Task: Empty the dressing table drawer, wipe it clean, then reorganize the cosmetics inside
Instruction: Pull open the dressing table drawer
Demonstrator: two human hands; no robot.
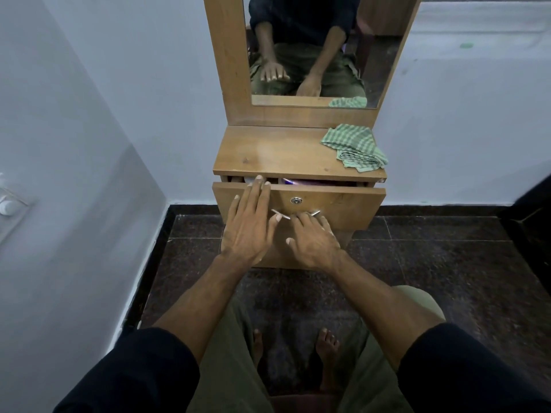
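Wood-grain laminate drawer [328,204] sits only a crack out of the dressing table, directly under both hands. Right hand [314,242] is curled over the metal bar handle [316,213], fingers hooked round it, likely because that is the pull point. Left hand [249,228] lies flat with fingers straight and spread, tips over the drawer front's top edge at the gap, probably steadying or helping draw the front. It grips nothing.

Cosmetics [290,182] are inside the drawer, just beyond the left fingertips. Only a sliver of purple and white packaging shows through the slot, so count and type cannot be told. A round lock [296,200] sits just above the right hand, between the handle and the drawer's top edge.

Green checked cloth [354,146] is bunched on the bench [268,153], above and right of the right hand, well apart from both hands. Probably parked there ready for the wipe step, off the drawer's path. Mirror [313,40] stands behind the bench, farther beyond the hands, reflecting them.

Judged stage: very start, opening the drawer. Nothing emptied yet, wiping not begun. Person is seated facing the unit, bare feet on the dark floor [447,263] below the hands.
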